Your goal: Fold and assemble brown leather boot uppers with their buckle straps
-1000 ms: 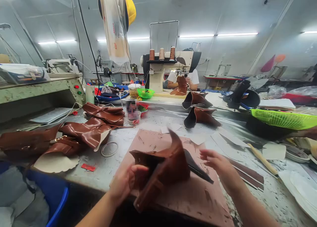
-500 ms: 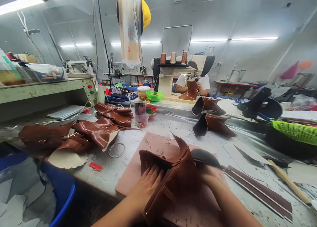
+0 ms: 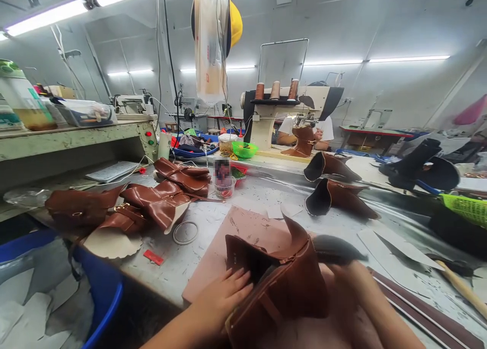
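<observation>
A brown leather boot upper (image 3: 281,283) lies on a pinkish work mat (image 3: 243,232) at the near edge of the bench. My left hand (image 3: 222,301) rests on its left side, fingers stretched flat against the dark lining. My right forearm reaches in behind the upper; my right hand (image 3: 342,273) is mostly hidden by the leather, so its fingers do not show. A dark flap (image 3: 335,247) sticks out to the right of the upper.
Several brown uppers (image 3: 152,204) are piled at left beside a wire ring (image 3: 185,233) and a small jar (image 3: 223,179). Two more uppers (image 3: 338,192) lie at right. A wooden-handled tool (image 3: 460,285), dark strips (image 3: 426,313), a blue bin (image 3: 99,298) and a seated person at a sewing machine (image 3: 289,110) surround the spot.
The upper has been lowered onto the mat. My left hand went from gripping it to lying flat on it, and my right hand moved from open air to behind the leather.
</observation>
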Demonstrator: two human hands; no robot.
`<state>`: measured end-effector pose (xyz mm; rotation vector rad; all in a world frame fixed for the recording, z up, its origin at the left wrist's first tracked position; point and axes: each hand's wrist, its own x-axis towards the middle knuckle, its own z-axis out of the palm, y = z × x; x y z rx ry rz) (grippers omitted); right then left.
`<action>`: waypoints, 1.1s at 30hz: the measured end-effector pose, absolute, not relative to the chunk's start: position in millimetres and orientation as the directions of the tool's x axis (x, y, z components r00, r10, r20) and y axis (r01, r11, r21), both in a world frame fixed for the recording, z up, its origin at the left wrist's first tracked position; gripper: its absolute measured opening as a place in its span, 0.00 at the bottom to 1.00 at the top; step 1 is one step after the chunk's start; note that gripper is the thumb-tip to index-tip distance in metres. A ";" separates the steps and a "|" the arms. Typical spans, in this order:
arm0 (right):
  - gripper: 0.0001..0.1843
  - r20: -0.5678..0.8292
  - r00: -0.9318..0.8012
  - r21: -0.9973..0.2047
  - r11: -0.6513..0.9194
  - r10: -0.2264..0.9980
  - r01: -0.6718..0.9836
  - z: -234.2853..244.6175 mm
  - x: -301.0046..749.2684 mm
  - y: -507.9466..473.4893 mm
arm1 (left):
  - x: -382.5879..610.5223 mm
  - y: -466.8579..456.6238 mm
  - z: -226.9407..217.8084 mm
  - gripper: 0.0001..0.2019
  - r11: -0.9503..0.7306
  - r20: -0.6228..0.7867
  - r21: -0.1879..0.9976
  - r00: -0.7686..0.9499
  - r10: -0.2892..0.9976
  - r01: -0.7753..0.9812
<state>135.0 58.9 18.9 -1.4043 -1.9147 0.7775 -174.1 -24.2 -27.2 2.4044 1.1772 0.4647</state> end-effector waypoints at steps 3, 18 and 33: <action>0.14 0.095 -0.254 -0.790 0.228 0.963 0.569 11.7 150.5 32.0 | -184.0 -44.1 -33.5 0.28 -0.619 0.315 0.643 0.581 0.751 0.452; 0.21 -0.334 -0.460 -0.890 -0.115 0.823 0.440 19.0 116.2 4.9 | -165.1 -37.4 9.8 0.25 0.271 -0.105 0.914 0.469 0.877 -0.301; 0.16 -0.268 -0.312 -0.954 -0.205 0.912 0.220 37.5 84.1 12.6 | -167.3 -31.9 -3.7 0.16 0.369 -0.095 0.654 0.413 0.906 -0.660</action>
